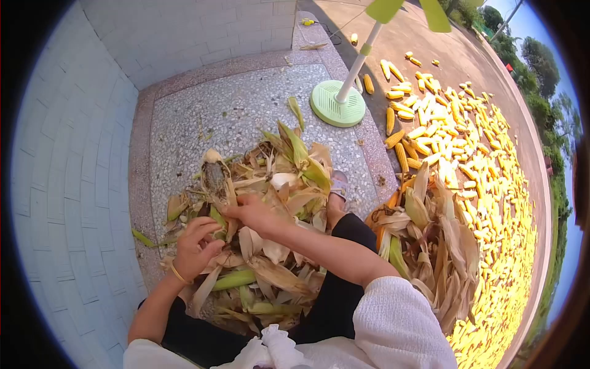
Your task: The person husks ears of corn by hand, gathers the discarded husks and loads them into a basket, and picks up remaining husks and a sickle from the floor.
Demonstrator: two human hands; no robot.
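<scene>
My right hand (255, 215) is closed on a dry corn husk (230, 195), its fingertips pinching the lower part. Above the fingers the husk's top is pale, with a dark, stringy patch; whether an ear is inside I cannot tell. Just to the left, my left hand (195, 247) has loosely curved fingers, the thumb apart from them, and nothing visible between. A yellow band circles that wrist. Beneath both hands spreads a heap of stripped husks (276, 273), mostly tan with some green leaves (233, 280).
Unhusked corn (424, 227) is piled beside my right leg. Farther right, many bare yellow cobs (485, 178) cover the ground. A green-based fan (338, 103) stands on the speckled floor (246, 98). A pale block wall (67, 203) rises on the left.
</scene>
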